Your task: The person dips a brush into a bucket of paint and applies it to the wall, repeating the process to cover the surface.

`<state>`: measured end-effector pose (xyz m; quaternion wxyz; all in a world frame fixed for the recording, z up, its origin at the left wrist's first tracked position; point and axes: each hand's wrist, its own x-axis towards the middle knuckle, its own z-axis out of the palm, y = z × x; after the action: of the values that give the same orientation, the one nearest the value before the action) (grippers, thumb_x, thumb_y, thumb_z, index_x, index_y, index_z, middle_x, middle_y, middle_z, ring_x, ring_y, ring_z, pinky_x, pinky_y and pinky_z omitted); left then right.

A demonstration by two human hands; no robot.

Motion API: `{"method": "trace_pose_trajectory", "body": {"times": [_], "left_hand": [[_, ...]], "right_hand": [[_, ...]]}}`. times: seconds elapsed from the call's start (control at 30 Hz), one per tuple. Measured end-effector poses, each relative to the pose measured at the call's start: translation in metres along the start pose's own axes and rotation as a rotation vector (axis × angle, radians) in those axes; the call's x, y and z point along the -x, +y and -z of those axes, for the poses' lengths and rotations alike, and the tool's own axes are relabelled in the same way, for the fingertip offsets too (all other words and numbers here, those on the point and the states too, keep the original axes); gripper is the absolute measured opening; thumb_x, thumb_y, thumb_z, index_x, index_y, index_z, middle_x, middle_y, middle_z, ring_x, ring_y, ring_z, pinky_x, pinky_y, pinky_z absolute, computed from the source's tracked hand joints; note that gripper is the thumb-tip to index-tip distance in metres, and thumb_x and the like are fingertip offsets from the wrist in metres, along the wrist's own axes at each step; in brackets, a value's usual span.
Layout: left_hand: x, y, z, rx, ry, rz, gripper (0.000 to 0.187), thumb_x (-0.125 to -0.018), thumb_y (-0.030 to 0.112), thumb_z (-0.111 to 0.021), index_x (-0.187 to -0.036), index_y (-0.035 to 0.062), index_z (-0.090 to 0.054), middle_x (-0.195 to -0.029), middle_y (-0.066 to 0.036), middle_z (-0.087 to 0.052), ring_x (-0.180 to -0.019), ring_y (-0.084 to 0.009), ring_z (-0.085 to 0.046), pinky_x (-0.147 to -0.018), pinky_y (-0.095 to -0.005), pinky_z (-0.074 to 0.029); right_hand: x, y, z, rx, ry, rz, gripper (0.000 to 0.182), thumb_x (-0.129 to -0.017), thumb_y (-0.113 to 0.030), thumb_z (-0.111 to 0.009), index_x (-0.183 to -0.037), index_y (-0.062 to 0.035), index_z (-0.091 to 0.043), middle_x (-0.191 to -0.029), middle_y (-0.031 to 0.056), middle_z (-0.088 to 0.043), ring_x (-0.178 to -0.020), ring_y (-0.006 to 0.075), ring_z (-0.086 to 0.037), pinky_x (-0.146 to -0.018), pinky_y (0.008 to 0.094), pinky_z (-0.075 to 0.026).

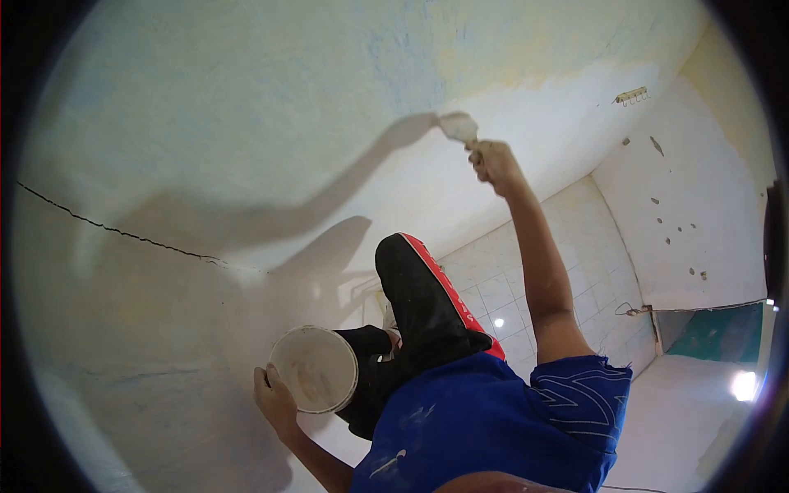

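My right hand (496, 164) is raised with the arm stretched out, fingers closed around the handle of a paintbrush (459, 126). The brush's broad, whitish head is right at the wall (329, 90), along the border between a fresh-looking white area and the older pale green and yellow surface. Low on the left, my left hand (277, 400) grips the side of a round white bucket (316, 368), with the thumb near its rim. Whitish residue coats the bucket's inside. The bucket is tilted toward the camera, beside my leg in black trousers.
A dark crack (123, 232) runs along the wall at left. A small hook rack (631, 96) hangs at upper right, near a wall with several chipped spots. Tiles (501, 287) lie beyond my knee. At far right are a green panel (715, 335) and a bright light (744, 385).
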<state>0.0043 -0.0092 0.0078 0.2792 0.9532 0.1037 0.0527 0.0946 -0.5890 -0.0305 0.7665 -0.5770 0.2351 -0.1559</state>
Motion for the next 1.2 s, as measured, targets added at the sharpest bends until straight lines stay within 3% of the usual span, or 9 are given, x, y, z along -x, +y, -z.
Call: {"method": "trace_pose_trajectory", "body": {"times": [0.23, 0.47, 0.63, 0.7, 0.73, 0.83, 0.87, 0.97, 1.2], "left_hand": [[-0.003, -0.007, -0.002, 0.033, 0.002, -0.02, 0.037, -0.103, 0.025, -0.051, -0.081, -0.0049, -0.043, -0.068, -0.018, -0.042, -0.063, -0.028, -0.039, -0.063, -0.0452, -0.038], [0.0, -0.002, 0.001, 0.021, 0.019, -0.02, 0.037, -0.102, 0.024, -0.051, -0.081, -0.0045, -0.043, -0.067, -0.018, -0.042, -0.062, -0.0281, -0.039, -0.062, -0.0449, -0.038], [0.003, -0.011, 0.002, 0.012, 0.043, -0.045, 0.037, -0.102, 0.024, -0.051, -0.08, -0.0044, -0.043, -0.067, -0.019, -0.044, -0.062, -0.0297, -0.04, -0.063, -0.0455, -0.038], [0.0, -0.013, 0.003, 0.024, 0.014, -0.019, 0.037, -0.103, 0.024, -0.051, -0.08, -0.0042, -0.043, -0.067, -0.019, -0.044, -0.061, -0.0304, -0.04, -0.063, -0.0457, -0.038], [-0.001, -0.012, 0.003, 0.027, 0.021, -0.018, 0.037, -0.103, 0.024, -0.051, -0.08, -0.0042, -0.043, -0.067, -0.019, -0.044, -0.061, -0.0304, -0.04, -0.063, -0.0457, -0.038], [0.0, -0.006, 0.003, 0.038, 0.017, 0.005, 0.037, -0.102, 0.025, -0.051, -0.08, -0.0041, -0.043, -0.067, -0.019, -0.044, -0.061, -0.0302, -0.04, -0.062, -0.0456, -0.037], [0.0, -0.005, 0.004, 0.031, 0.02, -0.003, 0.037, -0.102, 0.025, -0.052, -0.08, -0.0042, -0.043, -0.067, -0.018, -0.044, -0.061, -0.0295, -0.04, -0.062, -0.0453, -0.037], [-0.001, 0.001, 0.005, 0.036, 0.019, -0.023, 0.037, -0.102, 0.024, -0.052, -0.08, -0.0042, -0.044, -0.066, -0.017, -0.044, -0.061, -0.0277, -0.04, -0.061, -0.0447, -0.037], [-0.001, -0.009, 0.004, 0.064, 0.014, -0.028, 0.037, -0.102, 0.023, -0.052, -0.079, -0.0045, -0.043, -0.066, -0.018, -0.044, -0.061, -0.0279, -0.04, -0.061, -0.0446, -0.038]], "right_hand": [[0.025, -0.084, -0.005, -0.012, -0.059, 0.176, 0.023, -0.103, -0.018, -0.05, -0.102, 0.0027, -0.061, -0.063, -0.0031, -0.047, -0.044, 0.0028, -0.033, -0.038, 0.0217, -0.023], [0.015, 0.053, 0.007, -0.051, -0.055, 0.141, 0.029, -0.103, -0.025, -0.049, -0.1, 0.0004, -0.064, -0.061, -0.0025, -0.047, -0.041, 0.0043, -0.034, -0.036, 0.0232, -0.024], [0.001, 0.121, 0.005, -0.039, 0.057, -0.227, 0.022, -0.097, -0.017, -0.056, -0.097, 0.0023, -0.065, -0.063, -0.0006, -0.05, -0.042, 0.0059, -0.038, -0.036, 0.0248, -0.027], [-0.007, 0.094, 0.001, 0.248, -0.01, 0.072, 0.022, -0.095, -0.013, -0.057, -0.1, 0.0049, -0.067, -0.064, -0.0008, -0.051, -0.045, 0.0062, -0.04, -0.038, 0.025, -0.03], [-0.002, 0.049, -0.004, 0.04, -0.029, -0.036, 0.021, -0.093, -0.008, -0.058, -0.104, 0.0061, -0.069, -0.067, -0.0007, -0.054, -0.049, 0.006, -0.043, -0.04, 0.0251, -0.031], [-0.005, -0.049, 0.0, 0.403, -0.144, 0.474, 0.019, -0.091, -0.006, -0.059, -0.103, 0.0055, -0.069, -0.069, -0.0022, -0.055, -0.054, 0.0038, -0.044, -0.043, 0.0225, -0.032], [0.012, -0.099, -0.014, 0.146, -0.099, 0.215, 0.021, -0.095, -0.011, -0.058, -0.105, 0.005, -0.068, -0.068, -0.0031, -0.052, -0.052, 0.0031, -0.04, -0.042, 0.0217, -0.029], [0.038, -0.188, -0.028, 0.025, -0.108, 0.276, 0.027, -0.102, -0.022, -0.054, -0.104, 0.0042, -0.063, -0.064, -0.0054, -0.042, -0.047, 0.0039, -0.031, -0.04, 0.023, -0.023], [0.021, -0.149, 0.007, -0.071, -0.164, 0.421, 0.026, -0.104, -0.024, -0.052, -0.105, -0.0006, -0.062, -0.064, -0.0055, -0.041, -0.047, 0.0039, -0.03, -0.039, 0.0228, -0.021]]}}
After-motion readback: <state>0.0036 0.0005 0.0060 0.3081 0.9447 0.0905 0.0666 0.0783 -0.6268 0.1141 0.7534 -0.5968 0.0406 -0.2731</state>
